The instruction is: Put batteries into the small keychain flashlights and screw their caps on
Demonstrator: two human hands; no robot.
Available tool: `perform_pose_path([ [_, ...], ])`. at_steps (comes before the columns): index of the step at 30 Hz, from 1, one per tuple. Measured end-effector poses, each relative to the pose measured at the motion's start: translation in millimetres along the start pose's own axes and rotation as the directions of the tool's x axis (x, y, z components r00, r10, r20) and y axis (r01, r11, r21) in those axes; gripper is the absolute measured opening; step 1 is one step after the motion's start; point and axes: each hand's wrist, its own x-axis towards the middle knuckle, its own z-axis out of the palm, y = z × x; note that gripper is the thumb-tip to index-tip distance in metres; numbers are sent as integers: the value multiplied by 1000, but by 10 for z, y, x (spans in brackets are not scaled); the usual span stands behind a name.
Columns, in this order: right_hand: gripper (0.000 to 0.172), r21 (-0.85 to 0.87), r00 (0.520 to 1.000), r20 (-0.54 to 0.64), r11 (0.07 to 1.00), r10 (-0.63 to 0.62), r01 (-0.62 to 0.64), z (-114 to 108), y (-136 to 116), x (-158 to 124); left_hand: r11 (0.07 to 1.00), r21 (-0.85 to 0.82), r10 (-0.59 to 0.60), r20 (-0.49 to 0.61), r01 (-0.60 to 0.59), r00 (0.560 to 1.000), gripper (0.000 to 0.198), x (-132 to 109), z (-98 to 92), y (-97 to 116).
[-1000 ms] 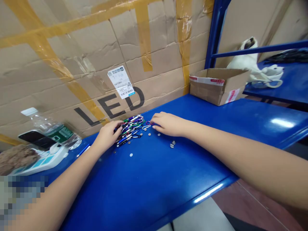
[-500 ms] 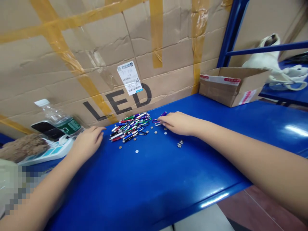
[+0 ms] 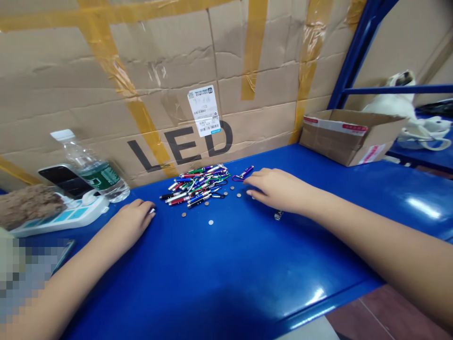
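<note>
A pile of small metallic penlights (image 3: 201, 182) in red, blue, green, black and silver lies at the foot of the big carton. My left hand (image 3: 132, 219) rests on the blue table left of the pile, its fingers curled round a small silvery piece (image 3: 152, 210) that barely shows. Right of the pile lies a single purple penlight (image 3: 247, 172) with a purple clip. Beside it, my right hand (image 3: 278, 189) hovers low over the table, thumb and fingers apart, with nothing visible in it. Several small coin-like discs (image 3: 211, 222) are scattered before the pile.
Small silvery pieces (image 3: 278, 215) lie below my right wrist. A taped carton (image 3: 170, 108) marked LED stands behind. On the left are a water bottle (image 3: 99, 174), a phone (image 3: 58, 179) and a power strip (image 3: 67, 216). An open cardboard box (image 3: 332, 139) sits at the back right.
My right hand has come off the purple penlight, which now lies free, and has moved slightly right and nearer. A silvery piece now shows in my left fingers. The view has shifted.
</note>
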Motion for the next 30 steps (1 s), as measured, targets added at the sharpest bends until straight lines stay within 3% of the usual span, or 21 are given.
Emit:
perform_pose_path([
  [4,27,61,992,-44,991,-115,117,57,-148,-20,977,-199,83,-4,-82,997,41,-118,-138,410],
  [9,23,74,984,-72,983,-160,166,155,-160,-6,918,-340,212,-11,-203,977,38,-241,-256,816],
  [14,19,66,987,-49,986,-153,156,207,-143,33,887,-345,286,-114,-308,951,33,-273,-318,971],
  [21,8,207,981,-121,963,-149,172,272,-143,72,795,-496,249,-256,-348,934,20,-338,-340,1114],
  [25,9,501,972,-228,849,-60,170,176,-285,30,767,-535,220,-300,-355,928,11,-381,-354,1201],
  [30,12,713,933,-357,629,-55,310,24,-602,-84,746,-566,195,-321,-353,927,9,-405,-369,1279],
])
